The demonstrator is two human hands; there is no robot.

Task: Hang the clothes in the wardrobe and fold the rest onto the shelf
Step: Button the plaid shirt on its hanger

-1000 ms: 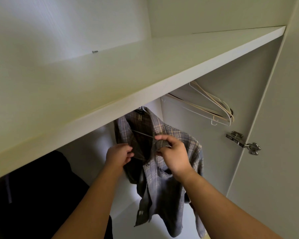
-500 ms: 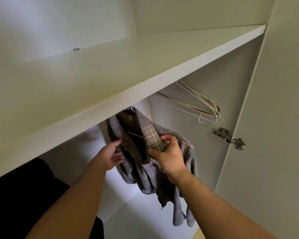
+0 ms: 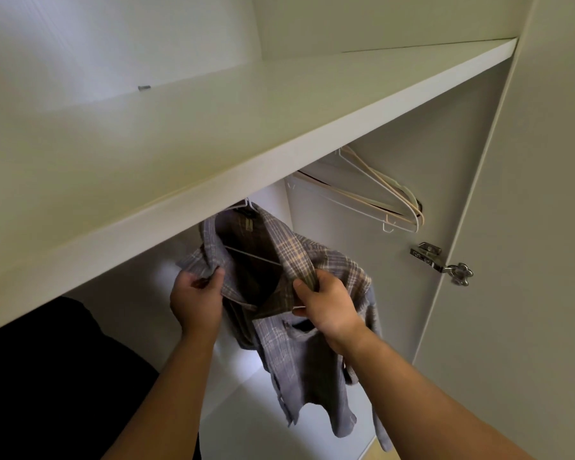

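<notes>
Under shelf (image 3: 213,180), L hand (image 3: 196,302) & R hand (image 3: 326,303) grip plaid shirt (image 3: 299,353) collar

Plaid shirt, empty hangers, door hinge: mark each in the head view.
plaid shirt (image 3: 294,356), head view, front panel under the chest pocket
empty hangers (image 3: 414,214), head view, bunched shoulder ends on the right
door hinge (image 3: 425,253), head view, metal body by the side wall

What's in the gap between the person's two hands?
The head view shows the open neck of the shirt spanning the gap between the left hand and right hand, each gripping a collar side. The bar of its hanger crosses just above.
</notes>
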